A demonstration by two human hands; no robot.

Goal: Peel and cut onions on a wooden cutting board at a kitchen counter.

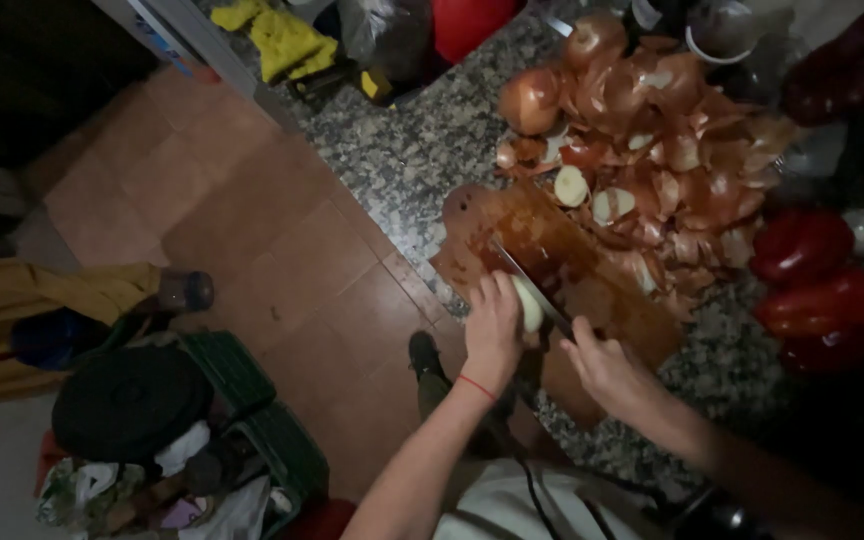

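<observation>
Onion [529, 305] under our hands, centre of frame: peeled, pale yellow-white, smooth, sitting on the near end of the wooden cutting board [607, 300]. Our left hand [493, 330] wraps it, fingers curled down over the top, holding it against the board. Our right hand [607, 368] is closed tight around the knife [527, 280] handle; the blade runs up and left across the onion, touching it. Lighting is poor, so we can't tell how deep the cut is.

Board lies diagonally on the speckled granite counter [402, 150]. Just beyond it, upper centre-right: a heap of brown onion skins [692, 170] with unpeeled onions [530, 100] and two pale peeled pieces [572, 186]. Right edge: red peppers [817, 290], glossy.

Packaging-wise, only a yellow cloth [277, 40] at top centre-left and a green crate [252, 420] at lower left on the tiled floor; any labels are unreadable.
</observation>
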